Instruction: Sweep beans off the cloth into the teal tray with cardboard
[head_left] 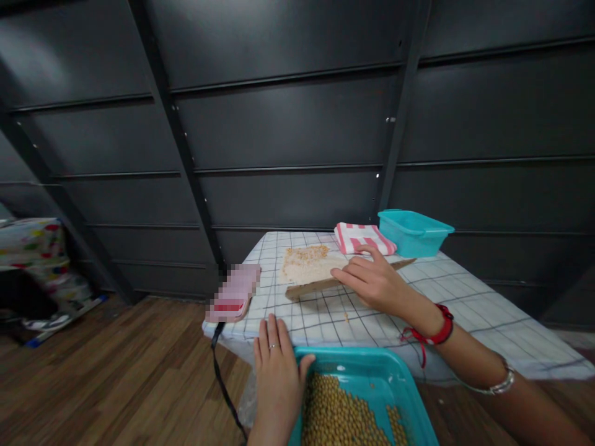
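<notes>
My left hand (277, 365) grips the near left rim of a teal tub (372, 371) filled with yellow beans (339, 415), fingers over the edge. My right hand (374, 280) lies on the near right corner of a tilted wooden board (307, 272), fingers stretched forward and lightly curled over it. The board carries a pale layer of crushed beans (307, 260) and stands on a table with a white checked cloth (465, 303). A red cord circles my right wrist.
An empty teal tub (413, 232) and a folded red-and-white striped cloth (362, 238) sit at the table's far right. A blurred pink item (235, 294) with a dark strap hangs off the left corner. Dark metal wall behind, wooden floor left, patterned bundle (37, 248) far left.
</notes>
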